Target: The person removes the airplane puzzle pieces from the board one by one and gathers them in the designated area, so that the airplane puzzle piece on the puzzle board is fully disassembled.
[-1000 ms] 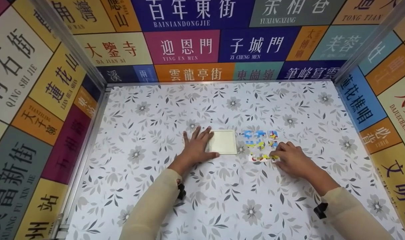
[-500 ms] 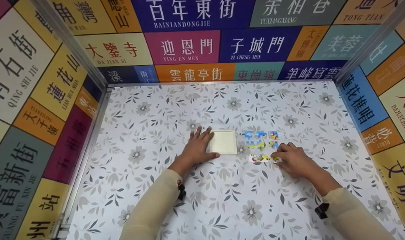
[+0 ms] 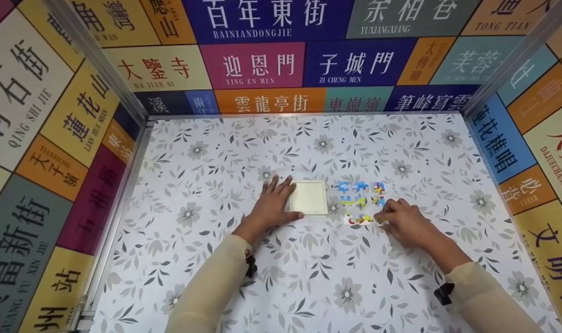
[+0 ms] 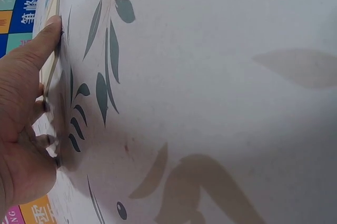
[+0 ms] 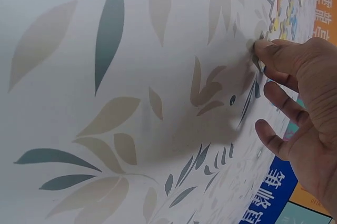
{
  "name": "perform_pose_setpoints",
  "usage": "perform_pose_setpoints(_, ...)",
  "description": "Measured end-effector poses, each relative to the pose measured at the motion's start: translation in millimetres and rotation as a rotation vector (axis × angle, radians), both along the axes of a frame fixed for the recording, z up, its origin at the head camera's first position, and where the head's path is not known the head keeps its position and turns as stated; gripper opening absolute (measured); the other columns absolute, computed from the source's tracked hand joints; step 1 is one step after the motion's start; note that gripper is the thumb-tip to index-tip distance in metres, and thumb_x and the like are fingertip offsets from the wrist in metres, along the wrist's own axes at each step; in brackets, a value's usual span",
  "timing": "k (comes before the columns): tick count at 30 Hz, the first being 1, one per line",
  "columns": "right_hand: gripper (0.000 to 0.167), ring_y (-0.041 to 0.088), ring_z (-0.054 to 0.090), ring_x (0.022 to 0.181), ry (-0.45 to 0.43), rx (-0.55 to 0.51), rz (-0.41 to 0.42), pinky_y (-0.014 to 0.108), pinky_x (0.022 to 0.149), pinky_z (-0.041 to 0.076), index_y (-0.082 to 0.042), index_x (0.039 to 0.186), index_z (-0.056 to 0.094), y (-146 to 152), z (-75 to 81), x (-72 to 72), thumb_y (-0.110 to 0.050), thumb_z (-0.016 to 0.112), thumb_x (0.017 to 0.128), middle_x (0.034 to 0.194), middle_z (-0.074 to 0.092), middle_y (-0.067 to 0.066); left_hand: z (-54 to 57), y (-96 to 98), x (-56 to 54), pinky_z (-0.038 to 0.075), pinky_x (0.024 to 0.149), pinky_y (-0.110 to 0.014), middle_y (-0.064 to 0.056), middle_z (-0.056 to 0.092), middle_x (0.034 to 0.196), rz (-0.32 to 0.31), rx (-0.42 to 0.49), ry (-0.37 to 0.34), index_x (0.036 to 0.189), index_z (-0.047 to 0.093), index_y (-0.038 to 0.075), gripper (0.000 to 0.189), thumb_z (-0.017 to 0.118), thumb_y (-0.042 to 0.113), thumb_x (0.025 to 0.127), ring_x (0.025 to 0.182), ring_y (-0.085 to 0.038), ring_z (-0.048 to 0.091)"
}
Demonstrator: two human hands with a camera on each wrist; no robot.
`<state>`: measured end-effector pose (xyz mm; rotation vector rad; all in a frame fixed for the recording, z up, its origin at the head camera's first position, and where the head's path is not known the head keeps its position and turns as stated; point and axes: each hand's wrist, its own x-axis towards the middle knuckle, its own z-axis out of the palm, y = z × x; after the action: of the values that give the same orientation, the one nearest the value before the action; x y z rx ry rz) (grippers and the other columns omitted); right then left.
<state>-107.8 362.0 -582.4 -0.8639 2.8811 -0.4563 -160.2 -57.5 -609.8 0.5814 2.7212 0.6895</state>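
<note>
A shallow cream square puzzle tray point(image 3: 308, 198) lies near the middle of the table. My left hand point(image 3: 272, 202) rests at its left side with fingers spread, the thumb along the near edge; in the left wrist view the straight thumb point(image 4: 46, 40) touches the tray's side. To the right of the tray are several jigsaw pieces point(image 3: 360, 187) in blue, yellow, red and white, laid out in loose rows. My right hand point(image 3: 403, 223) pinches a puzzle piece point(image 5: 257, 62) between thumb and index finger at the near right corner of the group, mostly hidden by the fingertips.
A white table covering point(image 3: 244, 152) with grey leaves and flowers lies under everything. Colourful panels with Chinese lettering point(image 3: 262, 64) wall in the back and both sides. Dark bands with small devices point(image 3: 444, 293) sit at both sleeve cuffs.
Very little differs. The left hand's outer fingers have drawn in closer together, and the right hand's pinched piece has shifted slightly; the tray and other pieces stay where they were.
</note>
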Motion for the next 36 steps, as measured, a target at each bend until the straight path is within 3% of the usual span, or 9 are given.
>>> perform_pose_setpoints(27, 0.030, 0.028, 0.056, 0.098, 0.014, 0.018, -0.009, 0.048, 0.072, 0.044, -0.016, 0.126, 0.082, 0.8, -0.3, -2.5, -0.009, 0.084, 0.097, 0.114, 0.064, 0.009, 0.4, 3.4, 2.2, 0.004, 0.141, -0.062, -0.005, 0.020, 0.187, 0.013, 0.003, -0.010, 0.175, 0.035, 0.014, 0.097, 0.074, 0.062, 0.100, 0.175, -0.041, 0.005)
perform_pose_setpoints(32, 0.036, 0.031, 0.059, 0.108, 0.009, 0.010, -0.043, 0.056, 0.081, 0.047, -0.015, 0.133, 0.079, -5.2, -0.6, -3.9, -0.022, 0.085, 0.099, 0.123, 0.065, 0.010, 0.9, 3.2, 3.2, 0.004, 0.141, -0.062, -0.004, 0.021, 0.187, 0.016, 0.015, -0.011, 0.175, 0.035, 0.016, 0.097, 0.075, 0.061, 0.099, 0.175, -0.041, 0.005)
perform_pose_setpoints(36, 0.058, 0.039, 0.060, 0.128, 0.051, 0.038, -0.074, 0.071, 0.096, 0.047, -0.014, 0.146, 0.072, -16.9, -0.1, -6.3, -0.043, 0.085, 0.097, 0.141, 0.065, 0.012, 0.2, 1.7, 2.9, 0.005, 0.141, -0.063, -0.005, 0.021, 0.187, 0.007, 0.009, -0.005, 0.176, 0.032, 0.020, 0.098, 0.074, 0.063, 0.098, 0.175, -0.042, 0.005)
